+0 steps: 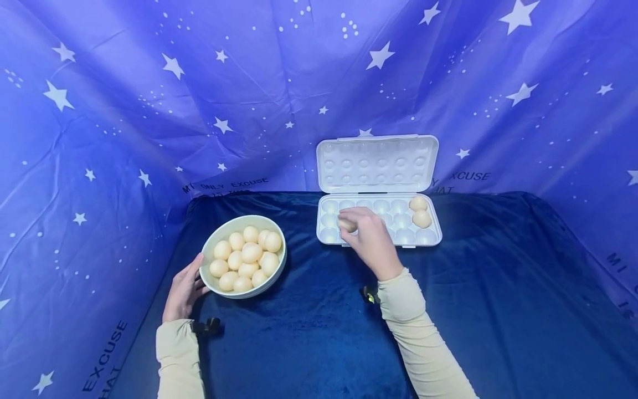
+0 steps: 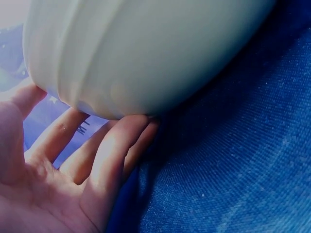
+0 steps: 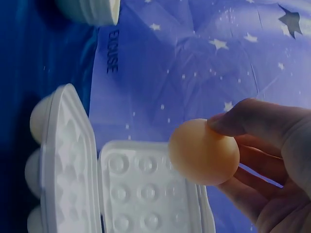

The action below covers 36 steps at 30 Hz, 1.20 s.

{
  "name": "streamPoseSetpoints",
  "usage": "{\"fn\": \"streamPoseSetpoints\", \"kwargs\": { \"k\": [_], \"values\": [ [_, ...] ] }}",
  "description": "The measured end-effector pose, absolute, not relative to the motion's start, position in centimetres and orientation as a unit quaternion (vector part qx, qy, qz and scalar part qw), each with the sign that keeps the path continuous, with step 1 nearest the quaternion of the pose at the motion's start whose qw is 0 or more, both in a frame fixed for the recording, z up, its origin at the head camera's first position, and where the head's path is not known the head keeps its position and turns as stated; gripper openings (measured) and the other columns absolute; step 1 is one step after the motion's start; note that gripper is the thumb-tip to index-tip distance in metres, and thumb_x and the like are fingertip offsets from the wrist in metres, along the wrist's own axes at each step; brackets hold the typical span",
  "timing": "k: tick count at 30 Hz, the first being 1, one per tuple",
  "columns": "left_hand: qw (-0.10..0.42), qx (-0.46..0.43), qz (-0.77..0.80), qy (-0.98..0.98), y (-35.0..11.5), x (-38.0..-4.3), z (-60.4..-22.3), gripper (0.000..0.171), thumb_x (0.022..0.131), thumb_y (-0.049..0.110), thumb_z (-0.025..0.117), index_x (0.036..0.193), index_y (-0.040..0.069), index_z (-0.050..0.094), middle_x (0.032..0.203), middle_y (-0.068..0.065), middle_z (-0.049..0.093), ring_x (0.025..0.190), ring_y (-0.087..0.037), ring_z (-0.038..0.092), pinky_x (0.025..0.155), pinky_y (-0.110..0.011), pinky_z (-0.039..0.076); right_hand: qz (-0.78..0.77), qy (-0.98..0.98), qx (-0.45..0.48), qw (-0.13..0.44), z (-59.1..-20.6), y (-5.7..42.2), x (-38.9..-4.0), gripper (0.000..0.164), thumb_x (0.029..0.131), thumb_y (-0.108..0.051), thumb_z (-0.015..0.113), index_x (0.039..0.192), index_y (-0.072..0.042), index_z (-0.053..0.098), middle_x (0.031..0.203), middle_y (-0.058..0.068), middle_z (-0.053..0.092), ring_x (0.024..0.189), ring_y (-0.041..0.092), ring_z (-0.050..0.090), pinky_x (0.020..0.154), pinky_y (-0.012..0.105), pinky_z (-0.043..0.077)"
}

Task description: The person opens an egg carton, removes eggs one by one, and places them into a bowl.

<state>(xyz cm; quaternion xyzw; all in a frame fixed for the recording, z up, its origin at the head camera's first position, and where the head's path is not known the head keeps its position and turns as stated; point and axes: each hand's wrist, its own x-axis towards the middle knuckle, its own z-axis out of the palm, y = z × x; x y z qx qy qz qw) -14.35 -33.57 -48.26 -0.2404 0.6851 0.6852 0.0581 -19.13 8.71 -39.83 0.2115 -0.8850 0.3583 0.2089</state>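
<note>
My right hand (image 1: 371,235) pinches an egg (image 3: 204,152) between thumb and fingers, over the left part of the white egg box (image 1: 436,227). The box stands with its lid (image 1: 377,148) raised at the back. Two eggs (image 1: 422,219) sit in its far-right column, in the back and middle cups. At the left, my left hand (image 1: 181,291) holds a pale green bowl (image 1: 281,265), thumb near the rim and fingertips against its lower outer wall (image 2: 146,58). Several eggs (image 1: 251,252) fill the bowl. My right hand covers some of the box's cups.
A dark blue cloth (image 1: 309,332) covers the table. Behind and at both sides hangs a blue curtain (image 1: 279,83) with white stars, close behind the raised lid. A dark wrist camera (image 1: 209,327) sits beside the left cuff, another (image 1: 370,295) beside the right.
</note>
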Motion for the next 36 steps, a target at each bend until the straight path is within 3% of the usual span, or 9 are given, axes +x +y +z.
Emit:
{"fn": "streamPoseSetpoints", "kwargs": {
  "k": [17,25,36],
  "values": [
    [0.057,-0.238,0.689,0.682,-33.7,-14.5,-48.4,0.076,0.096,0.057,0.056,0.152,0.009,0.038,0.091,0.022,0.066,0.085,0.0,0.068,0.073,-0.022,0.058,0.391,-0.862,0.272,0.177,-38.3,2.3,-18.2,0.021,0.082,-0.002,0.074,0.102,-0.003,0.077,0.11,0.007,0.073,0.109,0.024,0.066,0.099,0.037,0.051],
    [0.055,-0.235,0.69,0.682,-33.6,-14.5,-48.5,0.078,0.095,0.058,0.056,0.152,0.007,0.038,0.091,0.022,0.067,0.085,0.0,0.068,0.073,-0.023,0.058,0.362,-0.873,0.303,0.124,-39.1,-0.2,-17.9,0.022,0.085,-0.007,0.074,0.107,-0.005,0.076,0.111,0.006,0.073,0.11,0.021,0.065,0.097,0.035,0.052],
    [0.064,-0.251,0.687,0.679,-33.7,-14.6,-48.5,0.077,0.095,0.059,0.056,0.153,0.012,0.038,0.091,0.023,0.066,0.085,0.002,0.067,0.073,-0.022,0.057,0.335,-0.876,0.334,0.094,-41.5,-2.8,-18.3,0.018,0.088,-0.008,0.073,0.105,-0.006,0.077,0.11,0.005,0.073,0.111,0.02,0.065,0.098,0.034,0.051]
  ]
}}
